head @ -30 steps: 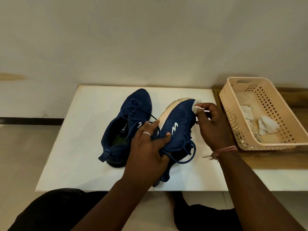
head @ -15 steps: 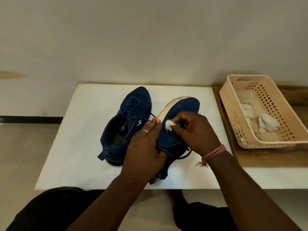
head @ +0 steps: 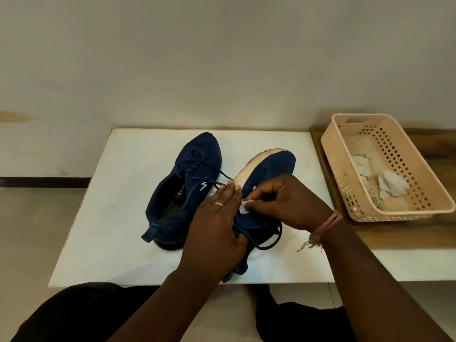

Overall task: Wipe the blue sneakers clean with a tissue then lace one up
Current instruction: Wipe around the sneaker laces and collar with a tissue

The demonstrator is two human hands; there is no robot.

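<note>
Two blue sneakers lie on a white table (head: 111,218). The left sneaker (head: 187,183) stands upright with its opening towards me. The right sneaker (head: 269,169) is tipped on its side, its pale sole edge turned left. My left hand (head: 217,233) grips this tipped sneaker at its heel end, a ring on one finger. My right hand (head: 286,203) pinches a small white tissue wad (head: 244,207) and presses it against the sneaker's side near the laces. A loose blue lace (head: 269,240) loops out below my right hand.
A beige perforated plastic basket (head: 338,174) sits on a wooden surface (head: 407,235) to the right of the table, holding crumpled used tissues (head: 392,186). A plain wall rises behind the table. My dark-clothed legs are below the table's near edge.
My right hand has carried the tissue from the sneaker's toe back along its side to the middle near the laces. My left hand keeps its hold on the sneaker.
</note>
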